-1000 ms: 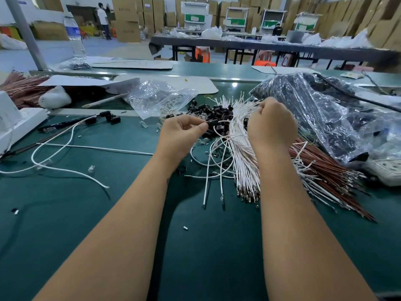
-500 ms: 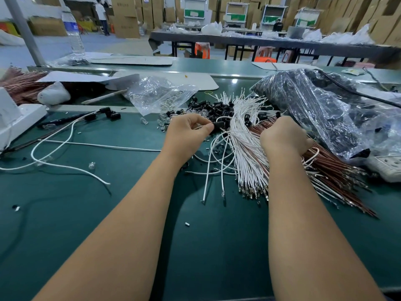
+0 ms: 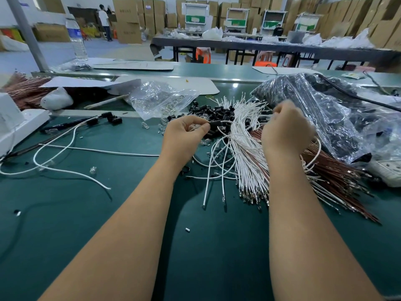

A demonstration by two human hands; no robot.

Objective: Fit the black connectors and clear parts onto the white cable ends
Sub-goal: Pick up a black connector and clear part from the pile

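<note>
Green bench mat, white cables; cardboard boxes behind

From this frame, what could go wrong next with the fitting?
The left hand pinches a black connector beside a loose pile of black connectors; a nudge could scatter them. The right hand, blurred, grips in the tangled white cables, so pulling one may drag neighbours.

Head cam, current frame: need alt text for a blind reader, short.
A person's left hand pinches a black connector over a pile of black connectors, while the right hand, fingers curled, is among a bundle of white cables on a green worktable. A clear bag of clear parts lies behind.
</note>
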